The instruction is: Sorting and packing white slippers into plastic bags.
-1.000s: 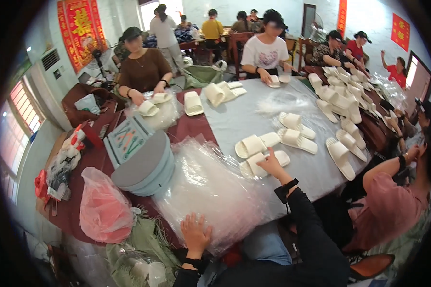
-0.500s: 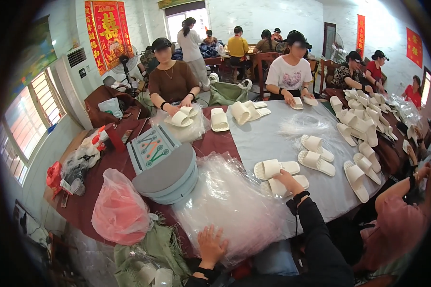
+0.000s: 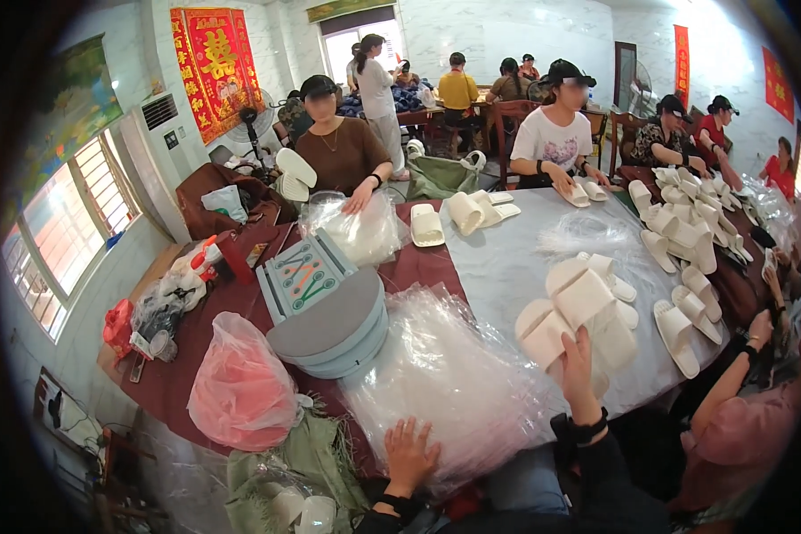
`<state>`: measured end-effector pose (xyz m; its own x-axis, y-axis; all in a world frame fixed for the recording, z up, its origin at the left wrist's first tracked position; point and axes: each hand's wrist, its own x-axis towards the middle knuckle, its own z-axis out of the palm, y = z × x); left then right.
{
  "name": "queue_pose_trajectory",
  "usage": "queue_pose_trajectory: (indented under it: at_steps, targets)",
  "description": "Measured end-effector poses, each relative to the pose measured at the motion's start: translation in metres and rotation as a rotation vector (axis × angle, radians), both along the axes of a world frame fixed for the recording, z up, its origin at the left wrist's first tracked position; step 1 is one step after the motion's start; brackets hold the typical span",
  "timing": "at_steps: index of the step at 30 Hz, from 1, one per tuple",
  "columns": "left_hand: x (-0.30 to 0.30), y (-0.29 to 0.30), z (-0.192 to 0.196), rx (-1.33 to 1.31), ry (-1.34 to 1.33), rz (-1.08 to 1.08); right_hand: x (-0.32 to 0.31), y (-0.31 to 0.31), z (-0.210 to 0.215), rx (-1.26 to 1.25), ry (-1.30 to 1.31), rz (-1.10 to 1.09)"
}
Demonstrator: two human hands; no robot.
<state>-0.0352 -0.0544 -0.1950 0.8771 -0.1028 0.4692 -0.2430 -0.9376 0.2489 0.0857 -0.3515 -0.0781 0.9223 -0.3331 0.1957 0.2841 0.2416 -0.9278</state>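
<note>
My right hand (image 3: 580,374) grips a pair of cream slippers (image 3: 587,295), lifted above the grey table cover and tilted so their straps face up. Its fingers partly hide behind the slippers. Flat on the near edge of a thick stack of transparent plastic bags (image 3: 454,365) lies my left hand (image 3: 409,454), fingers spread. Just behind the raised pair, other cream slippers (image 3: 625,289) rest on the cover. A sack (image 3: 276,485) by my left forearm has more pale slippers in it.
A grey round-topped stool (image 3: 329,320) and a pink plastic bag (image 3: 240,383) stand left of the stack. A heap of slippers (image 3: 676,222) fills the far right. Across the table, one person (image 3: 334,142) holds slippers; another (image 3: 556,133) handles a pair. A pink-sleeved person (image 3: 748,418) sits at my right.
My right hand has picked the pair of slippers up off the table. My left hand stays on the bags. The co-worker in brown has raised a pair of slippers.
</note>
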Motion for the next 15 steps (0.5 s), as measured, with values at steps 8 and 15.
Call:
queue_pose_trajectory:
  at_steps: [8, 15]
  targets:
    - [-0.001, -0.005, 0.026, 0.172, 0.044, -0.010, -0.088, 0.028, 0.011, 0.285, 0.433, 0.431]
    - [0.004, -0.007, 0.029, 0.298, 0.120, -0.182, -0.113, 0.035, 0.021, 0.085, 0.445, 0.601]
